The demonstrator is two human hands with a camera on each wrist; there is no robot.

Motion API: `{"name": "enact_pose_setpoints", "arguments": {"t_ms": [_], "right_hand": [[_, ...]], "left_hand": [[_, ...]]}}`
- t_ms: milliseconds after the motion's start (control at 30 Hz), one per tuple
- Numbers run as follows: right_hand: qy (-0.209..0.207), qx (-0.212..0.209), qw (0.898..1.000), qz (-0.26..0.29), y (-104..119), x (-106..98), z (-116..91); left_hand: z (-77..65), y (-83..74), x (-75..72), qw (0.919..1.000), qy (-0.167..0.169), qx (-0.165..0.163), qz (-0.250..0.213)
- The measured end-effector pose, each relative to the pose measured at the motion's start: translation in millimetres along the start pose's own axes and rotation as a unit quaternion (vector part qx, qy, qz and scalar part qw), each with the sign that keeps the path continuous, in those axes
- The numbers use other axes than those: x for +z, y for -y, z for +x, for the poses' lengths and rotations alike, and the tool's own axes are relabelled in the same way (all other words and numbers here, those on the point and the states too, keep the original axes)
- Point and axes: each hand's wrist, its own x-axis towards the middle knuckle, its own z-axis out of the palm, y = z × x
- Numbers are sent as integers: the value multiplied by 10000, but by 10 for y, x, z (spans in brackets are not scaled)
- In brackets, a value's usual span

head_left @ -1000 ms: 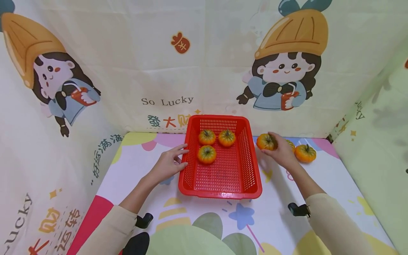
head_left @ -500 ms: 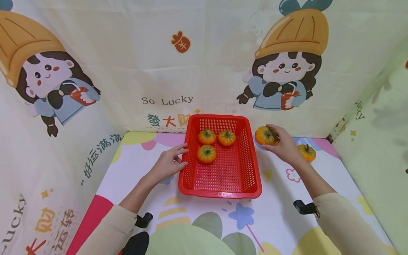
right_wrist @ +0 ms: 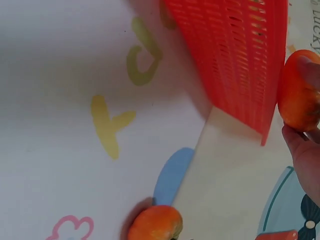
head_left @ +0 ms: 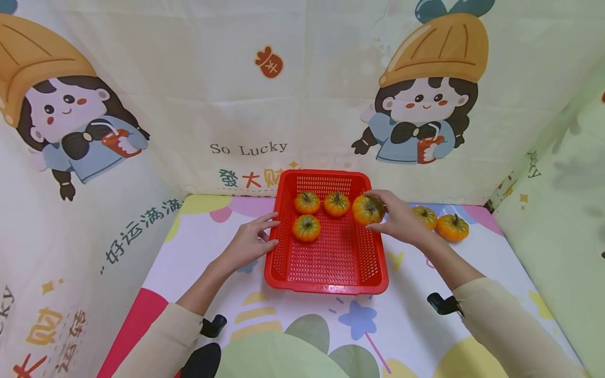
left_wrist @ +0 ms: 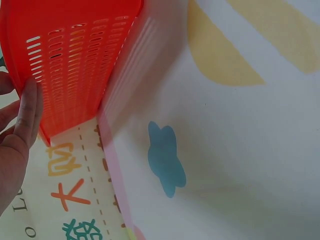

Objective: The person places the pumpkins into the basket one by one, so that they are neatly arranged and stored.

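The right hand point(head_left: 399, 218) grips an orange pumpkin point(head_left: 367, 211) between thumb and fingers, holding it over the right side of a red plastic basket point(head_left: 326, 289), toward the far end; whether the pumpkin touches the rim cannot be told. The left hand point(head_left: 248, 241) lies at the basket's left side, its fingers point(left_wrist: 27, 112) extended and slightly spread, touching the rim and the slotted wall without curling round them. Inside the basket sit three more pumpkins point(head_left: 306, 229), stems up: two side by side near the far wall and one nearer the person, below the left one. Two loose pumpkins point(head_left: 452, 227) stand next to each other on the worktop point(head_left: 411, 336), to the right of the basket and beyond the right forearm. The worktop bears pastel prints, among them a blue star point(head_left: 358, 317). Behind it hangs a cream cloth point(head_left: 326, 115) printed with cartoon figures and the words "So Lucky". Both forearms wear beige sleeves point(head_left: 506, 325).
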Motion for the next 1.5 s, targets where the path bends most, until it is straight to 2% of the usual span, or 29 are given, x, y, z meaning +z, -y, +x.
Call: {"name": "enact_pose_setpoints", "arguments": {"t_ms": [200, 433, 833, 1233, 1500], "right_hand": [[376, -324, 9983, -320, 102, 78, 101], [602, -557, 9956, -462, 187, 192, 233], [1196, -328, 9902, -638, 284, 383, 435], [1894, -424, 9785, -694, 271, 501, 549], [2119, -431, 9721, -913, 275, 562, 600]], "left_hand": [[2, -10, 9, 10000, 13, -15, 4], [-2, -26, 3, 10000, 16, -16, 42], [3, -19, 3, 10000, 10, -70, -14], [-6, -26, -11, 10000, 20, -25, 2], [-8, -27, -5, 10000, 37, 28, 14]]}}
